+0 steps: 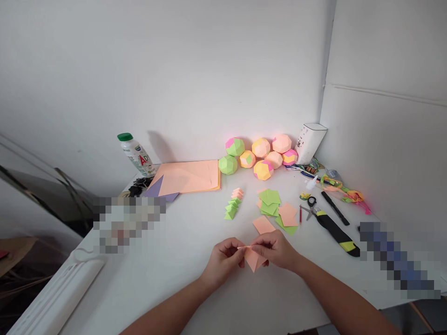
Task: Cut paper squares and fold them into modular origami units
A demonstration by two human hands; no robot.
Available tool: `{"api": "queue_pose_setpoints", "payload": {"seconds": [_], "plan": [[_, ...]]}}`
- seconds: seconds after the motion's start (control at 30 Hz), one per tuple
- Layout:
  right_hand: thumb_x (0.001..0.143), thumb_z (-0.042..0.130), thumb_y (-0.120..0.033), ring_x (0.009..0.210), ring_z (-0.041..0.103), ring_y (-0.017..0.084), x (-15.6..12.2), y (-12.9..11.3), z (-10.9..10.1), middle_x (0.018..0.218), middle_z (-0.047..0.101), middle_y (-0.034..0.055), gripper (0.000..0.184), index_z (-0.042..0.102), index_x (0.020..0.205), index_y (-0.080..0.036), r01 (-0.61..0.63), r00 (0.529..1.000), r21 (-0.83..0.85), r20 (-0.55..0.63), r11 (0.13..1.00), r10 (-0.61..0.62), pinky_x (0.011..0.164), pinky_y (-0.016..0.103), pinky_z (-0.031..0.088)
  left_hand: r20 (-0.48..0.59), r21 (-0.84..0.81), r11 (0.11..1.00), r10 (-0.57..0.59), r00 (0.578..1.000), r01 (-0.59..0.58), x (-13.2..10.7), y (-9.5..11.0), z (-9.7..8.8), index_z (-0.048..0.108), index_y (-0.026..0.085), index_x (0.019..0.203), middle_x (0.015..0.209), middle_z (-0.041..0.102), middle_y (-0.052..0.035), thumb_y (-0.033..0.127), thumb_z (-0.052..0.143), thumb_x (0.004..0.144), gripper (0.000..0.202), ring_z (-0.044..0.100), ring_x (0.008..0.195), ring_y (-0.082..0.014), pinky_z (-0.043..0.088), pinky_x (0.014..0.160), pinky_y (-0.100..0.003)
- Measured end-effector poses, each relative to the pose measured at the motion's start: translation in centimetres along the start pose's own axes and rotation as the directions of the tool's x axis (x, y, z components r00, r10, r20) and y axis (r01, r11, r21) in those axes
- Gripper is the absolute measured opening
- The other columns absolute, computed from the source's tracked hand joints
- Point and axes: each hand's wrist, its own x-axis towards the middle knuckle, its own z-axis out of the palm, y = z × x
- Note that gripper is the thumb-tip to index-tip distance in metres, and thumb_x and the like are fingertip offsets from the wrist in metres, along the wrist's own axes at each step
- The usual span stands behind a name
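A piece of peach paper (254, 260), partly folded to a point at the bottom, is pinched along its top edge between both hands. My left hand (226, 260) is closed on its left corner, and my right hand (275, 249) grips the right side. Just beyond my right hand lies a flat peach paper piece (263, 224). Behind it are loose green paper squares (270, 200) mixed with peach squares (288, 215). A row of small folded green and peach paper units (233, 204) stands to the left of these.
Faceted paper balls (262, 170) are piled against the back wall. Peach sheets (188, 177) and a bottle (137, 156) are at back left. To the right lie scissors (310, 207), a utility knife (337, 232), a black pen (335, 208) and a white box (310, 143).
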Motion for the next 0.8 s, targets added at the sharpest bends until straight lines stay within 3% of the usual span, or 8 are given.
{"api": "queue_pose_setpoints", "payload": {"seconds": [0.3,0.47,0.63,0.8], "plan": [[0.08,0.06,-0.032,0.038,0.052,0.008,0.1,-0.5,-0.6,0.049,0.052,-0.0039,0.022,0.066,0.07,-0.013,-0.066,0.997,0.014,-0.036,0.998,0.066,0.038,0.019,0.044,-0.101,0.07,0.988,0.145,0.984,-0.139,-0.4,0.6,-0.4,0.051,0.018,0.064,0.055,0.051,0.003,0.029,0.054,0.079,0.019,0.047,0.054,-0.011,0.04,0.056,-0.023],[0.081,0.059,-0.034,0.039,0.053,0.008,0.1,-0.4,-0.3,0.051,0.054,-0.0031,0.023,0.066,0.071,-0.013,-0.063,0.998,0.026,-0.005,0.998,0.063,0.037,0.019,0.042,-0.01,0.096,0.979,0.181,0.983,-0.179,-0.4,0.3,-0.4,0.056,0.018,0.081,0.066,0.054,0.0004,0.03,0.055,0.08,0.013,0.05,0.062,-0.013,0.042,0.06,-0.025],[0.08,0.059,-0.035,0.039,0.051,0.008,0.1,0.4,0.4,0.051,0.053,-0.003,0.024,0.067,0.074,-0.013,-0.054,0.998,0.025,0.035,0.998,0.053,0.037,0.019,0.042,0.044,0.249,0.945,0.208,0.977,-0.213,-0.3,0.0,-0.1,0.054,0.017,0.066,0.064,0.053,-0.0007,0.027,0.054,0.08,0.017,0.048,0.061,-0.013,0.039,0.058,-0.024],[0.076,0.059,-0.028,0.044,0.048,0.008,0.1,0.7,1.3,0.052,0.049,-0.0042,0.015,0.063,0.071,-0.014,0.006,1.0,-0.057,-0.012,0.998,-0.007,0.04,0.019,0.041,0.052,0.263,0.933,0.24,0.969,-0.245,-0.2,-0.1,0.1,0.052,0.017,0.065,0.065,0.052,-0.0006,0.022,0.053,0.076,0.012,0.048,0.062,-0.0133,0.039,0.058,-0.024]]}}
